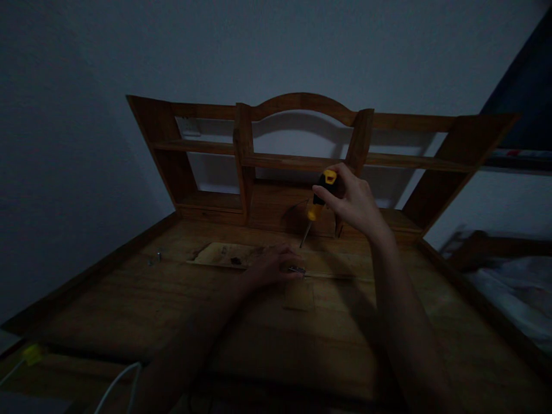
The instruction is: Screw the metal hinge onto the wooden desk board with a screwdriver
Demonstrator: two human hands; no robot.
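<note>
My right hand (351,198) is closed around the black and yellow handle of a screwdriver (316,208), raised over the desk and tilted, its shaft pointing down and left. Below it my left hand (273,267) rests across a pale wooden board (219,253), fingers along the far side and thumb along the near side. A small metal piece (296,269), perhaps a hinge, shows between thumb and fingers. The screwdriver's tip is above that piece, seemingly apart from it. A dark patch (236,261) marks the board to the left of my hand. Dim light hides fine detail.
A wooden shelf unit (293,162) stands at the back of the desktop (142,299). Small metal parts (159,256) sit at the left. A square wooden piece (299,296) lies nearer me. A white cable (116,379) and a yellow object (32,354) are at the front left.
</note>
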